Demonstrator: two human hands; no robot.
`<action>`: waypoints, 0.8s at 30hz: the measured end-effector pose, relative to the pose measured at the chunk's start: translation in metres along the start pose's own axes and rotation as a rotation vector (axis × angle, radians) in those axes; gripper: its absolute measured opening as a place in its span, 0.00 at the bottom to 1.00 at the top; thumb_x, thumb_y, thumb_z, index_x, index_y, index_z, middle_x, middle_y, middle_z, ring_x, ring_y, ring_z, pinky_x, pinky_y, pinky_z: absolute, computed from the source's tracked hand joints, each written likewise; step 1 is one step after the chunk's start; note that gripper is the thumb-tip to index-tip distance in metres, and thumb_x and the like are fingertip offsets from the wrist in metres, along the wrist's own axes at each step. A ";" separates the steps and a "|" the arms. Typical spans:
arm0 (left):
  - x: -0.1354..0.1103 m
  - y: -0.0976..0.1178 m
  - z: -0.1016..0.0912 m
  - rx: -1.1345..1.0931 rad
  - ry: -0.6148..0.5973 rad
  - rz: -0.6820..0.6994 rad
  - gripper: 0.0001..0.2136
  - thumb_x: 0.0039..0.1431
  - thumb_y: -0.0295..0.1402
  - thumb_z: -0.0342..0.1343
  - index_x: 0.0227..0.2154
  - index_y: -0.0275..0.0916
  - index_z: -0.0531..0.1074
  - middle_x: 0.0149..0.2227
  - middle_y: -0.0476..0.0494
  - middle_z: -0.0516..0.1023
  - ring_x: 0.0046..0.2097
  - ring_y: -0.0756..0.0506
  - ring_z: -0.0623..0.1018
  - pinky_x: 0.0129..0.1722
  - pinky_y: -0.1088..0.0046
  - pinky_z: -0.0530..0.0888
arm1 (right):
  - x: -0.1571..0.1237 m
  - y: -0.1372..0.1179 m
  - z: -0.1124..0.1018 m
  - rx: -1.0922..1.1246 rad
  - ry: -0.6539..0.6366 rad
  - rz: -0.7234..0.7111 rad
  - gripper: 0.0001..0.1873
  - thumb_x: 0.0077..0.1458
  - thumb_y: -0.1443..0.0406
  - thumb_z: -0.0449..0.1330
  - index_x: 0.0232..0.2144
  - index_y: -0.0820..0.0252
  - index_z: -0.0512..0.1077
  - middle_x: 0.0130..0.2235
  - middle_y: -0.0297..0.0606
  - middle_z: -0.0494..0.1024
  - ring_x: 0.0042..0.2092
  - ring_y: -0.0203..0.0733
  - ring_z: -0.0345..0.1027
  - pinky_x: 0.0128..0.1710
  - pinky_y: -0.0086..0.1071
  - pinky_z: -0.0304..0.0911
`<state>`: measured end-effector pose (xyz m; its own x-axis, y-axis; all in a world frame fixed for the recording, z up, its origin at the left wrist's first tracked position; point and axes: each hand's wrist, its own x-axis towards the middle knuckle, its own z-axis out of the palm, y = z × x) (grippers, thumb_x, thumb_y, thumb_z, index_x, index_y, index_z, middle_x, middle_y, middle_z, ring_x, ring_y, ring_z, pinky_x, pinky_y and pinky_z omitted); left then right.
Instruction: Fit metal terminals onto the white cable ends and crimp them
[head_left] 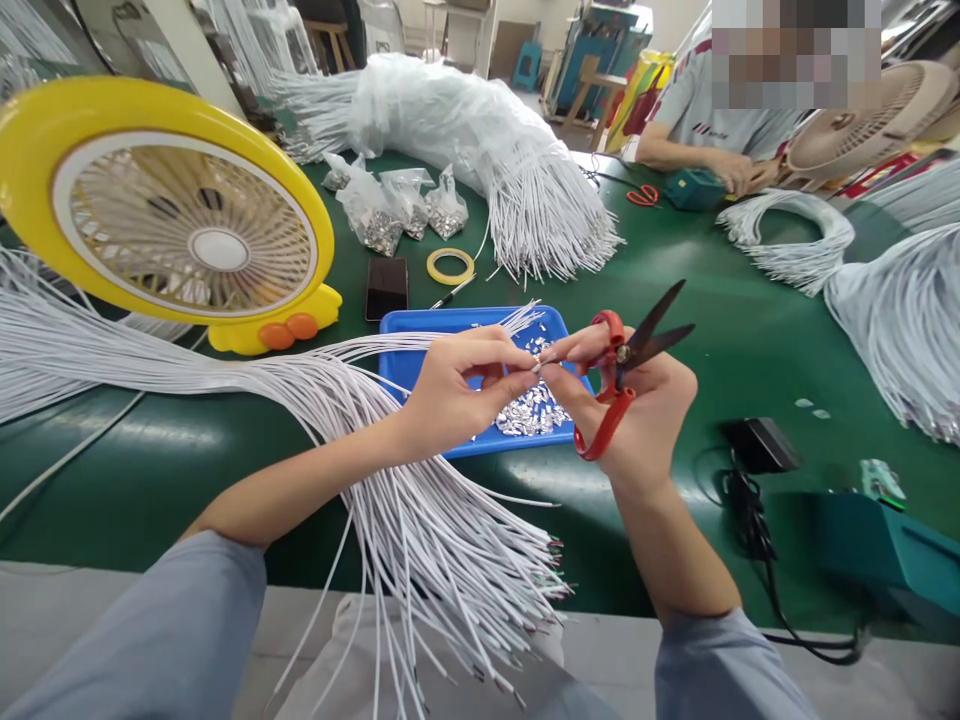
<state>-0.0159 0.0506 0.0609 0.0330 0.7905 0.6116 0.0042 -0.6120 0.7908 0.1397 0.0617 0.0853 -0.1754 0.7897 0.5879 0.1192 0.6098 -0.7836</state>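
Above a blue tray (405,322), my two hands meet fingertip to fingertip. My left hand (469,385) pinches the end of a thin white cable (537,368); most of that cable is hidden by the fingers. My right hand (645,420) carries scissors (622,355) with red handles hooked over its fingers, the dark blades spread and pointing up and right. Its thumb and forefinger also touch the cable end. Small shiny metal pieces (534,412) lie in the tray. Under my left forearm, a bundle of white cables (450,540) fans over the table edge.
At left stands a yellow fan (319,230). Behind the tray are a phone (387,289), yellow tape (450,266), bags of metal parts (375,215) and a plastic-wrapped cable bundle (465,120). A black adapter (761,445) and teal device (885,550) sit right. A co-worker (694,145) sits opposite.
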 end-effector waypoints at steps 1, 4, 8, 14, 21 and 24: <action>0.000 0.000 0.000 0.013 0.004 0.002 0.02 0.52 0.26 0.64 0.28 0.33 0.77 0.24 0.48 0.72 0.25 0.56 0.66 0.21 0.82 0.64 | 0.000 -0.001 0.000 -0.003 0.007 -0.006 0.10 0.45 0.73 0.66 0.28 0.55 0.71 0.30 0.30 0.76 0.33 0.36 0.71 0.35 0.32 0.67; 0.001 0.001 -0.001 0.046 0.007 -0.003 0.03 0.50 0.26 0.66 0.26 0.32 0.77 0.23 0.49 0.71 0.24 0.57 0.65 0.22 0.83 0.64 | 0.000 -0.002 0.001 -0.040 0.017 -0.020 0.10 0.46 0.73 0.66 0.27 0.55 0.71 0.30 0.30 0.75 0.33 0.36 0.70 0.34 0.32 0.66; 0.000 0.001 0.001 0.072 0.028 -0.021 0.05 0.49 0.28 0.67 0.25 0.31 0.76 0.22 0.50 0.70 0.24 0.57 0.64 0.21 0.82 0.63 | -0.002 -0.001 0.002 -0.047 0.009 -0.010 0.10 0.45 0.74 0.66 0.28 0.56 0.70 0.29 0.29 0.74 0.31 0.33 0.68 0.33 0.30 0.65; -0.004 0.000 0.006 0.027 0.103 -0.077 0.10 0.47 0.32 0.68 0.22 0.32 0.74 0.21 0.50 0.70 0.22 0.57 0.63 0.19 0.82 0.61 | -0.007 0.001 0.011 -0.010 0.080 0.046 0.09 0.47 0.73 0.64 0.25 0.59 0.66 0.28 0.30 0.74 0.31 0.32 0.66 0.33 0.30 0.64; -0.005 -0.005 0.009 0.071 0.174 -0.088 0.09 0.46 0.32 0.69 0.21 0.33 0.74 0.21 0.50 0.70 0.22 0.57 0.64 0.19 0.82 0.61 | -0.011 -0.003 0.014 -0.015 0.070 0.133 0.08 0.48 0.72 0.62 0.26 0.59 0.66 0.28 0.30 0.73 0.28 0.31 0.64 0.28 0.28 0.62; -0.003 -0.006 0.006 0.072 0.170 -0.085 0.06 0.49 0.29 0.67 0.23 0.34 0.76 0.22 0.49 0.72 0.23 0.55 0.66 0.21 0.81 0.64 | -0.010 -0.004 0.010 0.007 0.055 0.133 0.07 0.49 0.72 0.62 0.26 0.59 0.68 0.28 0.29 0.73 0.30 0.31 0.66 0.29 0.27 0.63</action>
<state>-0.0101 0.0515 0.0545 -0.1393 0.8285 0.5424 0.0710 -0.5380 0.8400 0.1316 0.0507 0.0806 -0.1048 0.8662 0.4886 0.1308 0.4990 -0.8567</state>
